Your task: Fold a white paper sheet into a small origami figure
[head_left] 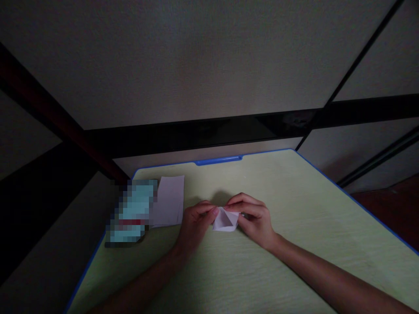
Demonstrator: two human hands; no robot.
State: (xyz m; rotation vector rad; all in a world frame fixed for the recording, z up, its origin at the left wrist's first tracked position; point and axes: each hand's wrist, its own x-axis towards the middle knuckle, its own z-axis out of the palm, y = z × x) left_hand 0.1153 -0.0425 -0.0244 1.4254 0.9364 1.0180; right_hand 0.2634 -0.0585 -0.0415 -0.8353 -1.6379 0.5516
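Note:
A small piece of folded white paper (226,219) is held up between both hands above the middle of the table. My left hand (197,220) pinches its upper left corner, the thumb lying on the near face. On the other side, my right hand (254,216) grips the upper right edge with thumb and fingers. A crease runs diagonally across the paper, and part of it looks like an open pocket or flap. The fingertips behind the paper are partly hidden.
Left of my hands lies a stack of white paper sheets (168,200). Beside it is a blurred-out, pale blue flat object (135,205). The pale table (294,196) has a blue rim and a blue pen-groove (218,161) at its far edge, close to a panelled wall (203,65).

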